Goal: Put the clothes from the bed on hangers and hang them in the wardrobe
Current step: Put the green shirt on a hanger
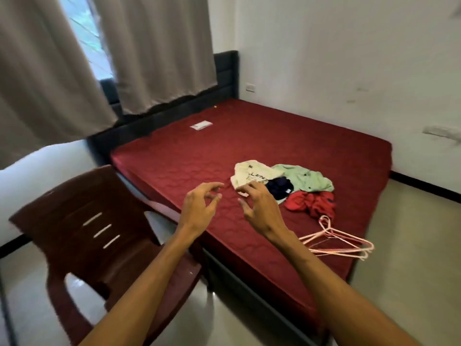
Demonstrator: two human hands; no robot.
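Head view: left hand [199, 204] and right hand [260, 204] hover empty, fingers loosely curled. Clothes [304, 181] lie heaped just beyond the right hand, hangers [333, 234] nearer, to its right. Cloth looks soft, light, floppy: best pinched at the shoulders.

Dark red quilted mattress [249, 136], cream printed T-shirt [252, 172], mint green shirt [306, 179], navy garment [279, 187], red garment [311, 203], pink hangers [341, 239], maroon plastic chair [82, 221], beige curtains [154, 46].

Quilted matt cloth covers the red mattress [249, 146], beside a glossy plastic chair [94, 233] and thin pink hangers [344, 243].
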